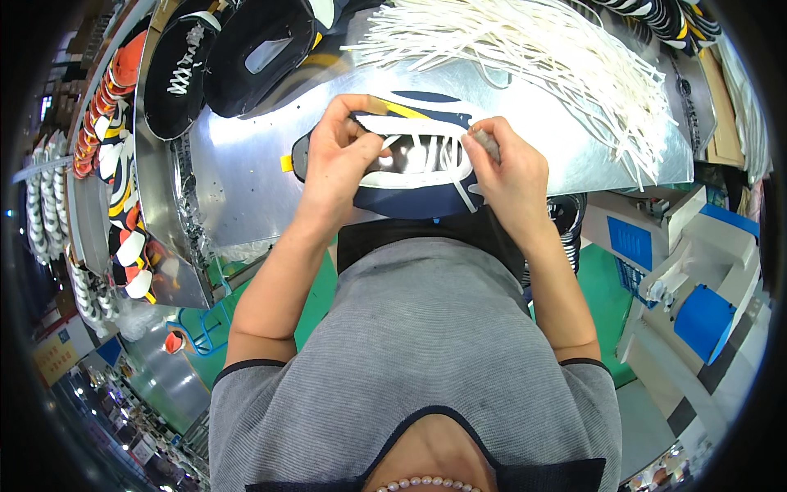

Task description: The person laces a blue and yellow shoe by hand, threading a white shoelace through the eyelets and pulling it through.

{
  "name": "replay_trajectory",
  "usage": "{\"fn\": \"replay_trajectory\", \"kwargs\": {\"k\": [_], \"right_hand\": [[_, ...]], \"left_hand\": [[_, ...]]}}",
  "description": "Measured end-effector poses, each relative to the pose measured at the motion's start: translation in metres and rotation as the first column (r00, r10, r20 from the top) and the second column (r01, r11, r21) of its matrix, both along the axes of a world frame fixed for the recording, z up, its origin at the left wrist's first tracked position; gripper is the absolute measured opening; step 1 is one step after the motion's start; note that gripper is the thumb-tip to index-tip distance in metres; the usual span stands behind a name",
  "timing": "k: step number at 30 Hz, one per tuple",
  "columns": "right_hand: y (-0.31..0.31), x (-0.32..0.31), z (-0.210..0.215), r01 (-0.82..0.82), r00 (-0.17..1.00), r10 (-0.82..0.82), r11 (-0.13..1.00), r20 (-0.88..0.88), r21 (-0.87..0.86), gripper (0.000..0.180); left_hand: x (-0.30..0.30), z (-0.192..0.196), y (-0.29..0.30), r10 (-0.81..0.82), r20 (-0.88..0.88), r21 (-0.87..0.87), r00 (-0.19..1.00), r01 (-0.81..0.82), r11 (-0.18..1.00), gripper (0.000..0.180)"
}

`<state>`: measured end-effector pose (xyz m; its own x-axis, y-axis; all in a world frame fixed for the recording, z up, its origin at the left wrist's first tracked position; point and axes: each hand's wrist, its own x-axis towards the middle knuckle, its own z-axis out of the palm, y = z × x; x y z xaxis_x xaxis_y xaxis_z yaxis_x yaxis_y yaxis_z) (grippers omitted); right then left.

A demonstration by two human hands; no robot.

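Hands clamp the navy shoe upper [410, 176] lying crosswise: left hand [340, 156] pinning it, right hand [508, 168] pinching white lace [426, 152].

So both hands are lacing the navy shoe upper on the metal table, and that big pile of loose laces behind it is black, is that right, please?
Not quite: the pile of loose laces is white, not black, as the head view shows. The rest holds: the left hand and right hand work white laces into the navy shoe upper on the metal table.

Both hands [426, 160] grip navy shoe upper [414, 176], white lace [426, 152] threaded.
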<state>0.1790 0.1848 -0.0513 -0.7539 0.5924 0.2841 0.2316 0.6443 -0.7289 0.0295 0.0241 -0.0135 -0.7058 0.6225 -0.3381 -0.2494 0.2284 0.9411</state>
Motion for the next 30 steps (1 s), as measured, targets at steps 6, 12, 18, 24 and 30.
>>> {"fn": "replay_trajectory", "kwargs": {"k": [6,12,18,24,30], "right_hand": [[-0.009,0.040,0.028,-0.118,0.979,0.137,0.985,0.150,-0.128,0.025],[-0.022,0.030,0.031,-0.034,0.996,0.035,0.999,0.085,-0.008,0.018],[-0.034,0.047,0.025,-0.595,0.798,0.600,0.763,-0.067,-0.253,0.011],[-0.001,0.012,0.040,-0.076,0.991,0.030,0.924,-0.128,-0.374,0.013],[-0.011,-0.017,0.039,-0.178,0.984,0.152,0.775,-0.095,-0.606,0.020]], "left_hand": [[0.032,0.040,-0.036,-0.354,-0.706,-0.326,0.614,0.162,0.931,0.057],[0.038,0.012,0.000,-0.411,-0.834,-0.392,0.367,0.129,0.911,0.027],[0.017,0.008,0.011,-0.148,-0.924,-0.117,0.353,0.109,0.987,0.020],[0.012,0.027,0.003,-0.057,-0.966,-0.008,0.250,0.189,0.982,0.023],[0.017,0.037,-0.001,-0.021,-0.966,0.028,0.258,0.184,0.983,0.021]]}}
